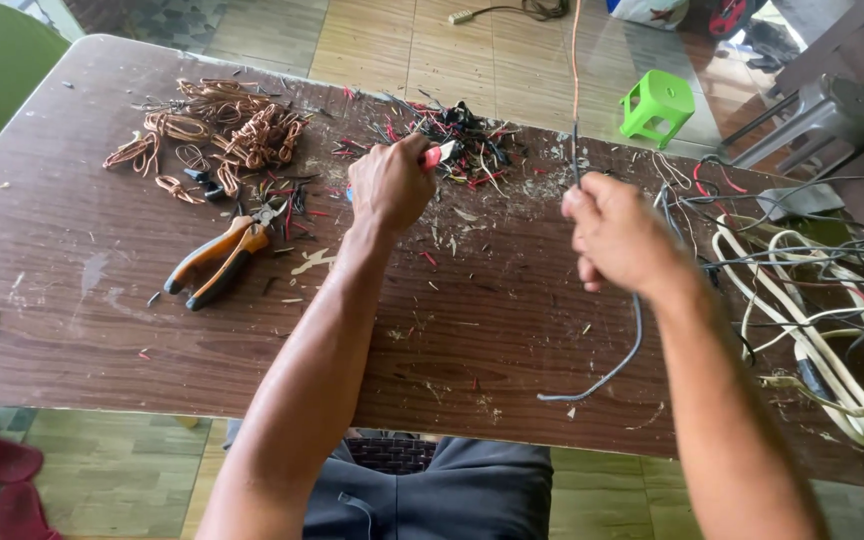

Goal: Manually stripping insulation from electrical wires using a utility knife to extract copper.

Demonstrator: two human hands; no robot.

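Seated person at a brown wood-grain table [102, 330], stripping scrap wire. Left hand [390, 185] closed in a fist round a small red-handled cutter [439, 155], blade tip just poking out toward the right; hand sits at the near edge of the pile of red and black insulation scraps [457, 135]. Right hand [617, 235] closed, pinching a grey cable [622, 355] that runs up through the fist; above the hand the grey sheath ends and a bare copper strand [574, 60] goes on up out of frame. The lower end of the cable hangs in a curve over the table's near edge.

Looks like the sheath is being slit off the copper. To do it well, my read: keep the cable taut in the right hand, lay the blade shallow along the sheath so it doesn't nick the copper, cut away from the gripping fingers, peel in short lengths.

Around: bundles of stripped copper wire [222, 130] far left, orange-handled pliers [224, 258] lying untouched near them, tangle of white and grey cables [812, 300] on the right end of the table. Green plastic stool [658, 100] on the tiled floor beyond, well apart
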